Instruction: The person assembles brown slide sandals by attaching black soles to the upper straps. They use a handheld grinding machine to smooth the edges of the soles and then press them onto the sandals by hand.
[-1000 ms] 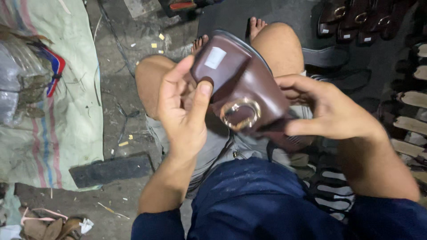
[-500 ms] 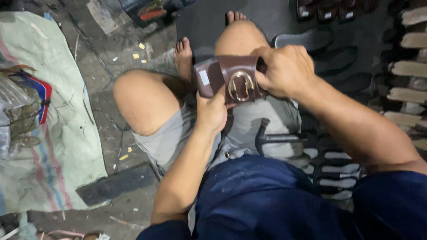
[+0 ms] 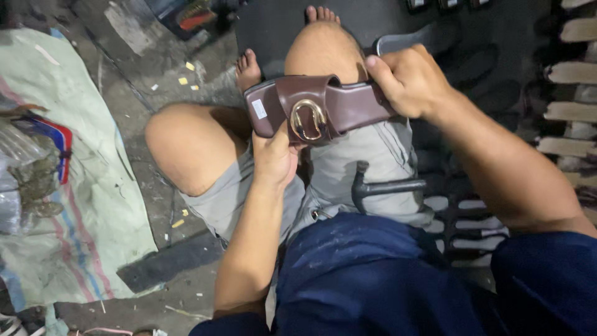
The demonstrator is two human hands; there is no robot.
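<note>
A hammer (image 3: 387,186) lies across your right thigh, nearest you, its head toward the middle of your lap. Just beyond it, your left hand (image 3: 273,158) props the brown sandal (image 3: 317,112) from underneath, grip closed on its sole below the gold buckle (image 3: 308,120). Your right hand (image 3: 410,78) clamps the sandal's right end, thumb on top, over your right knee. Farther out, a woven sack (image 3: 93,205) covers the floor at the left, and pale soles (image 3: 569,112) line the right edge.
</note>
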